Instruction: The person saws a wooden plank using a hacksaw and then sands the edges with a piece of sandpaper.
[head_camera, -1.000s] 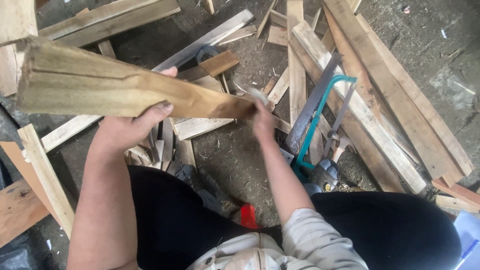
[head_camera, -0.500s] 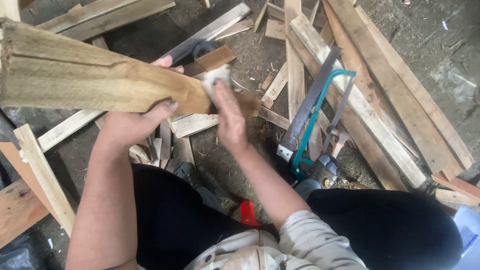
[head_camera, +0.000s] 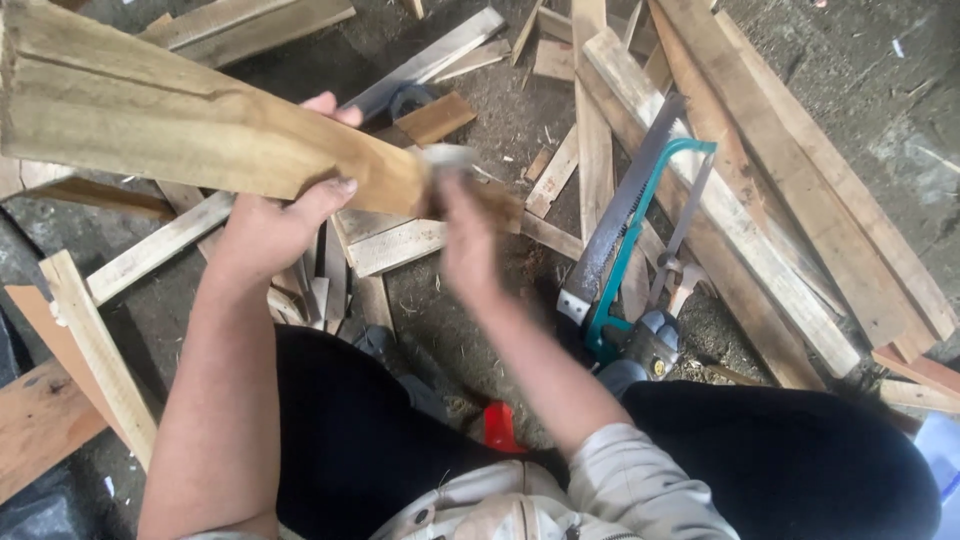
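- Left hand (head_camera: 265, 225) grips the long pale split wooden plank (head_camera: 190, 125), thumb underneath, fingers (head_camera: 330, 105) wrapped over the top edge, holding it up off the ground, its length running out toward ten o'clock.
- Right hand (head_camera: 468, 235) sits at the plank's near end, blurred; something pale and greyish (head_camera: 445, 157) shows at its top, but I cannot tell what it is, nor how the fingers are set.
- Below, the dirt floor (head_camera: 470, 300) is littered with pale wooden offcuts (head_camera: 395, 245).
- A teal-framed bow saw (head_camera: 640, 230) lies at three o'clock of the right hand, near it, blade side up among the longer weathered slats (head_camera: 760, 170).
- Risk, as I judge it: the plank is cracked along its length, so a hard knock could split it and drive splinters into the bare left palm.
- The saw's teeth lie close to the right forearm; a wide swing could graze them.
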